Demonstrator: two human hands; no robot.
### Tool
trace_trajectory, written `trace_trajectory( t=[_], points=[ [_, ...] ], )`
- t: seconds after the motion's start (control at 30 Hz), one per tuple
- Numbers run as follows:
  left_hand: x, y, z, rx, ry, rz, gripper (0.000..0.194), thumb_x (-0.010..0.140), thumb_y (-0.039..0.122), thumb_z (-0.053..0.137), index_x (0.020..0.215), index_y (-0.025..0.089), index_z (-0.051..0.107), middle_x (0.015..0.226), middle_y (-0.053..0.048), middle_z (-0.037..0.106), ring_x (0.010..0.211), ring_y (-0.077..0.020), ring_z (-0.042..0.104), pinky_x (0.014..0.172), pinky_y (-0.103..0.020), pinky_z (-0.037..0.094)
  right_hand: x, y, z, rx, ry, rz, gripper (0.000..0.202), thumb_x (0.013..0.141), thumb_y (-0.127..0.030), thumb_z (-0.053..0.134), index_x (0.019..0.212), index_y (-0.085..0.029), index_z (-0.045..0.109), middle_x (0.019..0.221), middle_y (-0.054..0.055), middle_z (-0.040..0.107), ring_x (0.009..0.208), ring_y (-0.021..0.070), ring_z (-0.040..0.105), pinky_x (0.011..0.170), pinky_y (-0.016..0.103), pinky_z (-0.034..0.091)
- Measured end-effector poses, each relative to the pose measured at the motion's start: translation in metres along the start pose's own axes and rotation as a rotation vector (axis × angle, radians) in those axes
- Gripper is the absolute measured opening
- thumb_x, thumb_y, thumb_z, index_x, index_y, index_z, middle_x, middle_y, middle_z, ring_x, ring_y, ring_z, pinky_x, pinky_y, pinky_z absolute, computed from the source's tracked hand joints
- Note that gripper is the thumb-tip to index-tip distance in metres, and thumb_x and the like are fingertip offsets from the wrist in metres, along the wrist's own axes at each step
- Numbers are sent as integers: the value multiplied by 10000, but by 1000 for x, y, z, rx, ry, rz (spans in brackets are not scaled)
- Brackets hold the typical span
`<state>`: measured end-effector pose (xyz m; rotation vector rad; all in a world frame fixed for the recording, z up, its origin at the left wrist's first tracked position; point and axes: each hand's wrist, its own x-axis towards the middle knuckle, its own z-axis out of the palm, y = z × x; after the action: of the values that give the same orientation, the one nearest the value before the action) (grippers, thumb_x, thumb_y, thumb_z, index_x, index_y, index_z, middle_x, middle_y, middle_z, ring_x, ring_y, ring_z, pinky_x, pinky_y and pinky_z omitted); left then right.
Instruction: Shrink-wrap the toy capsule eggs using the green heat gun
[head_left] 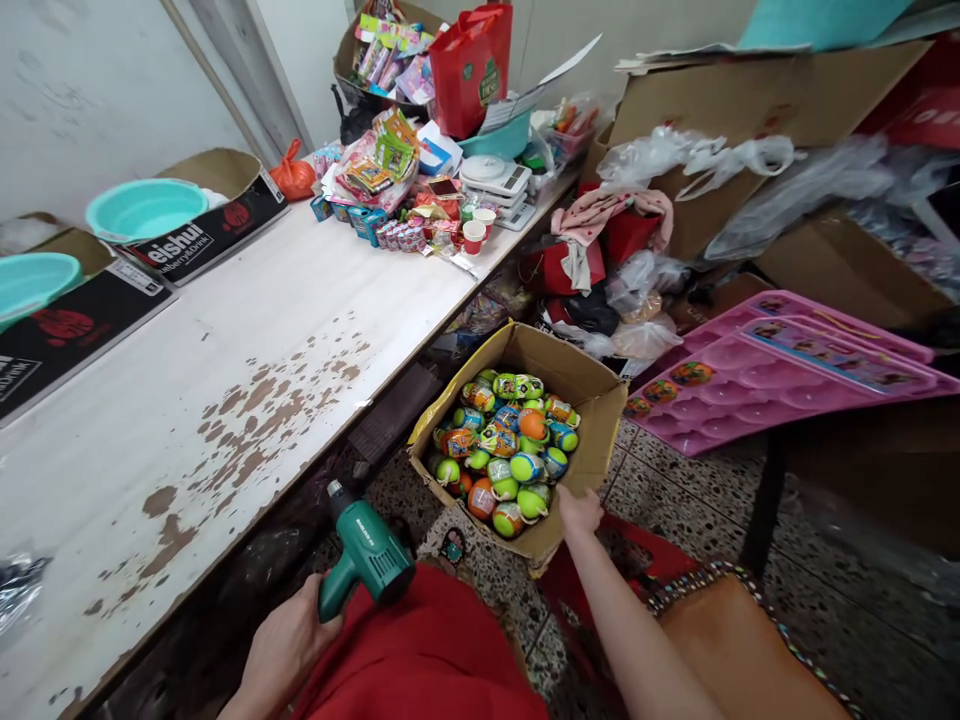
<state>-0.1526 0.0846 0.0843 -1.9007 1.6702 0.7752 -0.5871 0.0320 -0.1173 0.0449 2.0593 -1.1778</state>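
Note:
A green heat gun (371, 548) is in my left hand (294, 622), which wraps round its handle low in the view, with the nozzle pointing up toward the table. My right hand (579, 512) grips the near right edge of an open cardboard box (596, 400). Its thumb shows on the inside; the other fingers are partly hidden behind the wall. Several wrapped egg-shaped toys (499, 440) in green, orange and blue lie heaped in the box. The box is tilted toward me, beside the table edge.
A long white table (300, 290) with worn brown patches runs along the left. Teal basins (146, 208) sit in black boxes on it; a scale (495, 180) and packets crowd its far end. Pink trays (780, 375) and an orange-brown seat (750, 640) stand right.

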Motion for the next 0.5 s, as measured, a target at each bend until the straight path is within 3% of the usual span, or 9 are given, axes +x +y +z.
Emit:
trace_trajectory(
  t=[0.07,0.1,0.2,0.33,0.5],
  points=[
    [11,-6,5,-38,-4,4,329,832,341,385,1063,164,538,885,-164,720,864,-331,689,669,-359,434,-14,14,-5,-145,143,-51,759,575,-211,704,1281,-130,438,1451,242,308,1398,386,142,1133,508,159],
    [18,-11,8,-70,-19,4,318,825,331,382,1047,166,539,868,-156,716,848,-324,688,664,-355,431,-20,21,-6,-247,211,-71,781,597,-247,701,1314,-126,416,1453,250,294,1393,392,154,1126,504,174],
    [44,-26,18,-163,-94,2,315,783,301,409,1032,159,538,818,-127,705,779,-292,682,636,-334,425,-28,41,-9,-614,308,-58,814,692,-409,637,1379,-83,346,1379,287,375,1304,407,347,1010,487,362],
    [88,-43,37,-211,-172,18,327,730,313,464,1001,157,560,821,-92,705,784,-253,678,651,-299,444,-8,46,-18,-747,178,-45,673,755,-463,557,1293,-67,476,1201,253,569,1112,366,558,882,415,461],
    [124,-50,61,-222,-223,-2,366,703,359,449,969,149,584,877,-86,714,896,-275,674,737,-310,481,44,26,-26,-830,133,-129,616,811,-460,504,1290,-72,489,1222,223,593,1121,324,572,896,377,459]
  ],
)
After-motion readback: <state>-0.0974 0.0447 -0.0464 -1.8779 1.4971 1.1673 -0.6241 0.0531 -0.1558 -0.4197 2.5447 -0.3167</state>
